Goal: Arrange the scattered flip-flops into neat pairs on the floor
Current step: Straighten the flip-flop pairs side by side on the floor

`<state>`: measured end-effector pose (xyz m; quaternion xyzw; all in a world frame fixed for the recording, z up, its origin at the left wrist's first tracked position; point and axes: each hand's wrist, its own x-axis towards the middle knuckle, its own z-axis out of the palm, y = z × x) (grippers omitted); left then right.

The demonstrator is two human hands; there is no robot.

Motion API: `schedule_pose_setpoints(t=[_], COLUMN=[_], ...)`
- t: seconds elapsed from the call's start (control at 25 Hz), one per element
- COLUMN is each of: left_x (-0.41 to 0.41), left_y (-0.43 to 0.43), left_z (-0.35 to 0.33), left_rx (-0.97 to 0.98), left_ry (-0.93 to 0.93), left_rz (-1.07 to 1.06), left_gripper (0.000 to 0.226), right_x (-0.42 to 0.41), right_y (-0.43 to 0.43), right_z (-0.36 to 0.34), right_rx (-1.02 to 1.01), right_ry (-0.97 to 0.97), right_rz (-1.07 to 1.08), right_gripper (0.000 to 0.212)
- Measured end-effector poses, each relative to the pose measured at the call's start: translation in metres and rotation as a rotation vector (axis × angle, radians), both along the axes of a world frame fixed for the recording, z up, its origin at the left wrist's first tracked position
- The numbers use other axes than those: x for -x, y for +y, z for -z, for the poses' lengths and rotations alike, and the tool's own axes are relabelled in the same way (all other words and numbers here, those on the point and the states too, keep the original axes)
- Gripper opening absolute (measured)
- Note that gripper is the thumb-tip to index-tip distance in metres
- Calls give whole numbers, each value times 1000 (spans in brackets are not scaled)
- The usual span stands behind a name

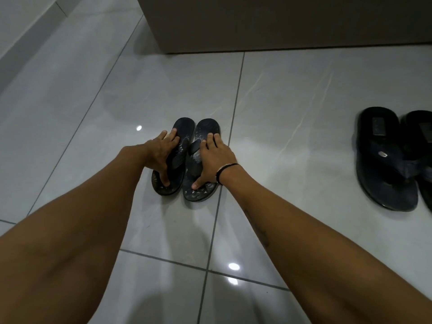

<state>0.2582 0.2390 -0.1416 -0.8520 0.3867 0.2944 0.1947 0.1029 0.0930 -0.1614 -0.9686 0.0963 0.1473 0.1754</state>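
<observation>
Two small dark patterned flip-flops lie side by side on the grey tiled floor, toes toward me. My left hand grips the left flip-flop across its strap, thumb on the toe end. My right hand grips the right flip-flop the same way, fingers over its strap and thumb pressing near the toe end. The two soles nearly touch. A larger black pair sits at the far right: one flip-flop fully in view, its partner cut off by the frame edge.
A beige cabinet or wall base runs along the back, close behind the small pair. A pale skirting strip crosses the top left. Glossy tiles with dark grout lines and light reflections surround the flip-flops.
</observation>
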Motion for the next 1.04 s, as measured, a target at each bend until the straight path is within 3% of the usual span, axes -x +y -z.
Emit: schedule_pose_setpoints(t=[0.16,0.32,0.6,0.84,1.04], left_x=[-3,5,127,265,310], left_y=[-10,-41,-199,-352,-401], left_z=[-15,-21,-3,8,21], left_rx=[37,169,412,567,422], left_ry=[-42,-18,148,342,124], left_rz=[3,-27,171,275,406], left_gripper=[172,163,149,147,148], right_x=[9,49,203,325,345], right_y=[-21,-94,-262,-363,-389], right_z=[-11,-8,-10,-26,-15], right_rx=[-94,-95,-4,51,52], right_ry=[-208,-363,-231,81,178], right_rz=[-6,114,301,479,420], right_gripper=[150,128,99,122,130])
